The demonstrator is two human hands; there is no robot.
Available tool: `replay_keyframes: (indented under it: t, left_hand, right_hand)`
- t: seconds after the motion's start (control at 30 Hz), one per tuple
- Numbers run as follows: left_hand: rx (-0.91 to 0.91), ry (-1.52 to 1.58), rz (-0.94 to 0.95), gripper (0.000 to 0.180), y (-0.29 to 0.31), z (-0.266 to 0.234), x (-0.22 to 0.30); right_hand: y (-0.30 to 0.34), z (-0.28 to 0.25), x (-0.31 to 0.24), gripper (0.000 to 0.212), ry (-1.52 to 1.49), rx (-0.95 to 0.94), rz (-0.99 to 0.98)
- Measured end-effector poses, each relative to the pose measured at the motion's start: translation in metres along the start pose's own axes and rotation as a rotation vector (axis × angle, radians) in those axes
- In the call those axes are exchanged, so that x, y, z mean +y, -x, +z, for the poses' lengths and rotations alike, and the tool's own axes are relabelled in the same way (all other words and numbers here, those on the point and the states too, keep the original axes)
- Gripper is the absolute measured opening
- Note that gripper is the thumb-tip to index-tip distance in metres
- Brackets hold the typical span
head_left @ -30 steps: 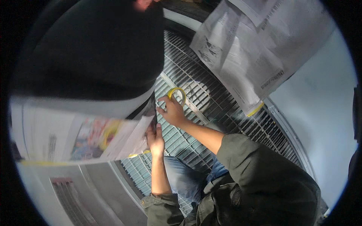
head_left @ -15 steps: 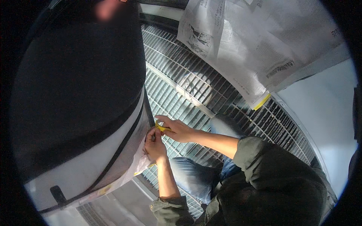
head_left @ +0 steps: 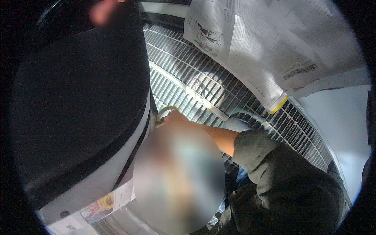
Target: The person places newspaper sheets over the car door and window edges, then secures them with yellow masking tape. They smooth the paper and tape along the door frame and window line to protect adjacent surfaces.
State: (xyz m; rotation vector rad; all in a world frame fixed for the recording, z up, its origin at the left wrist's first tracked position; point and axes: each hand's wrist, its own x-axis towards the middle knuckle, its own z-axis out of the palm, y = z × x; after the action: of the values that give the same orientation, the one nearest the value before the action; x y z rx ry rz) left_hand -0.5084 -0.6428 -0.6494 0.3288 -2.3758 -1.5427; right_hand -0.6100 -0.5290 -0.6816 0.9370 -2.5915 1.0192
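Note:
My right hand (head_left: pixel 176 118) reaches from an olive-green sleeve (head_left: pixel 266 156) to the edge of a big dark curved panel (head_left: pixel 78 98). It is closed on a yellow tape roll (head_left: pixel 165 111), whose ring shows just above the knuckles, right at the seam where the dark panel meets a pale grey strip (head_left: pixel 113 176). A blurred patch covers the middle of the view and hides my left hand and whatever lies under it.
A metal grate floor (head_left: pixel 188 78) runs beneath. Newspaper sheets (head_left: pixel 254 51) hang over a pale body at the upper right, with a yellow tape strip (head_left: pixel 279 104) at their lower corner. More printed paper (head_left: pixel 103 201) sits at the lower left.
The view has swung, so the dark panel fills more of the left. My right hand with the tape roll stays at the panel's edge. My left hand, seen before just below it, is now hidden.

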Motion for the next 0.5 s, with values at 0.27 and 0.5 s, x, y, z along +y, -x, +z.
replay_keyframes:
  t: [0.27,0.5]
  left_hand:
    - [0.101,0.8,-0.534,0.031,-0.001,0.018,0.026]
    - [-0.103,1.565,-0.552,0.029,-0.013,0.005,0.01]
  right_hand:
    - [-0.018,-0.002,-0.006,0.037,0.004,0.05,0.063]
    - [-0.015,-0.013,0.006,0.035,-0.1,0.004,-0.012]
